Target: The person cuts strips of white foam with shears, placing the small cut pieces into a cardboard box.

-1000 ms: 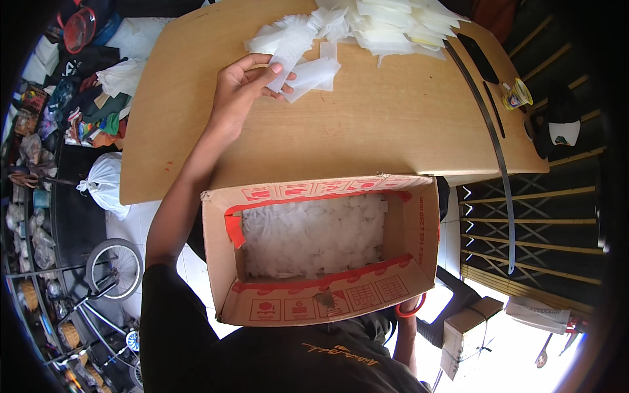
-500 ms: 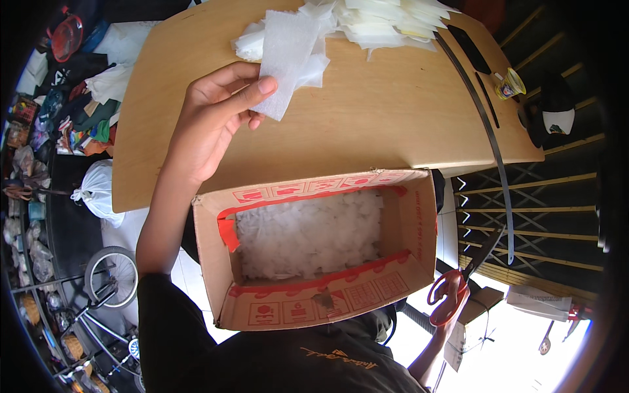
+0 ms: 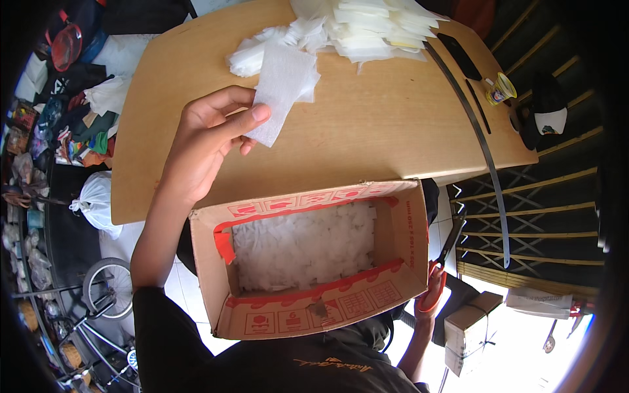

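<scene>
Pinched between the thumb and fingers of my left hand [image 3: 216, 128] is a thin, translucent white rectangular sheet [image 3: 283, 88], held up over the table. On the right, my right hand [image 3: 430, 293] grips a pair of red-handled scissors [image 3: 451, 239] with dark blades pointing up, beside the box's right wall. An open cardboard box [image 3: 262, 321] with red print and red tape sits in front of my body. Many small white cut pieces [image 3: 301, 245] cover its bottom. The box wall partly hides my right fingers.
On the wooden table [image 3: 367, 124] lie a pile of whitish sheets [image 3: 373, 29], a bunch of white strips [image 3: 252, 56], a long metal ruler [image 3: 481, 137], a phone-like black slab [image 3: 458, 56] and a yellow cup [image 3: 500, 88]. A white bag [image 3: 98, 200] and bicycle wheel [image 3: 108, 288] are at left.
My right hand has brought the scissors left, close to the box, and their blades now point more upright. My left hand with the sheet appears slightly lower, along with a small view shift.
</scene>
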`<state>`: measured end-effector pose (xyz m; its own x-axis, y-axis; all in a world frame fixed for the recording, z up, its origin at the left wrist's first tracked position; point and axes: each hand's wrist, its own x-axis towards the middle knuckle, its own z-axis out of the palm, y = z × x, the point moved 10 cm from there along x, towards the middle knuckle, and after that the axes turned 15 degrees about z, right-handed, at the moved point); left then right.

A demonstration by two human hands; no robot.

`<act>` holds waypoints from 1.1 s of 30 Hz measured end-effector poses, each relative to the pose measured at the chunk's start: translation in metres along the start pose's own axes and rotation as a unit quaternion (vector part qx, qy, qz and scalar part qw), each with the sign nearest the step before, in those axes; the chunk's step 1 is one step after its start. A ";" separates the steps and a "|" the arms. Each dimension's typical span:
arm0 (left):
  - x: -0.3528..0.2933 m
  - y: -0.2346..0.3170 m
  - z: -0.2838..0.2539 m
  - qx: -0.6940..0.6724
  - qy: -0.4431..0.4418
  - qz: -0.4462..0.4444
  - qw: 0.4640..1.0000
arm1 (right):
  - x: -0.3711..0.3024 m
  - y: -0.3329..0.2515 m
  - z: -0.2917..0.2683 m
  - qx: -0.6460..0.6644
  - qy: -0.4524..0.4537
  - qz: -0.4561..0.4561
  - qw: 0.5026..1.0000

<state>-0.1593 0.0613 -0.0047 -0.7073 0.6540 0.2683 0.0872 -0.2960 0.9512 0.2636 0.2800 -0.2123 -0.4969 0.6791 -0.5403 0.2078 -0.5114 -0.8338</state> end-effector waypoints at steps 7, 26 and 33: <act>-0.007 0.015 0.022 0.016 -0.045 -0.016 0.999 | -0.015 -0.049 0.018 0.017 -0.084 -0.046 0.995; -0.088 -0.004 0.122 -0.118 -0.044 -0.137 0.982 | -0.145 -0.057 0.124 -0.299 -0.286 0.033 0.910; -0.120 -0.014 0.121 -0.080 -0.059 -0.262 0.960 | -0.153 -0.054 0.134 -0.352 -0.234 0.002 0.906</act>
<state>0.0093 0.0716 -0.0315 -0.5397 0.8135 -0.2164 -0.3752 -0.0023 0.9269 0.2152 0.1332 -0.0698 -0.7639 0.2966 -0.5732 0.6144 0.0622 -0.7866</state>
